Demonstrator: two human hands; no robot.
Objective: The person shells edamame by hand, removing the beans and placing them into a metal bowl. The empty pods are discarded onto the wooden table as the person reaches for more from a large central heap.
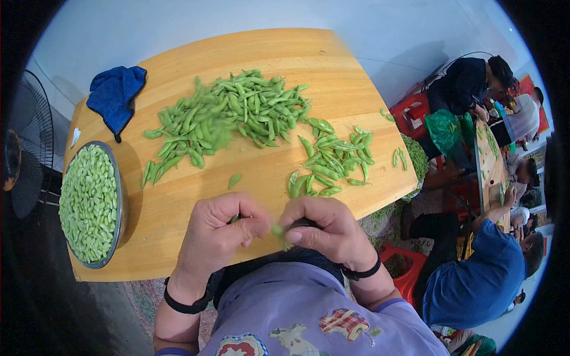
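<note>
Near the table's front edge, a green soybean pod (279, 231) is pinched between both sets of fingertips; it is small and blurred. My left hand (218, 228) closes on its left end with thumb and forefinger. From the other side my right hand (325, 231) grips it, fingers curled. Just beyond the hands lies one small green piece (235, 180). A large heap of whole pods (237, 110) covers the middle of the table, and a looser group of pods (335, 157) spreads to its right. A metal bowl (120, 204) full of shelled beans (89, 204) stands at the left.
A blue cloth (116, 95) lies on the wooden table (285, 50) at the back left. Beyond the left edge stands a fan (27, 142). To the right, several people sit around another table (484, 160), near red stools (409, 267) and a green plastic bag (442, 130).
</note>
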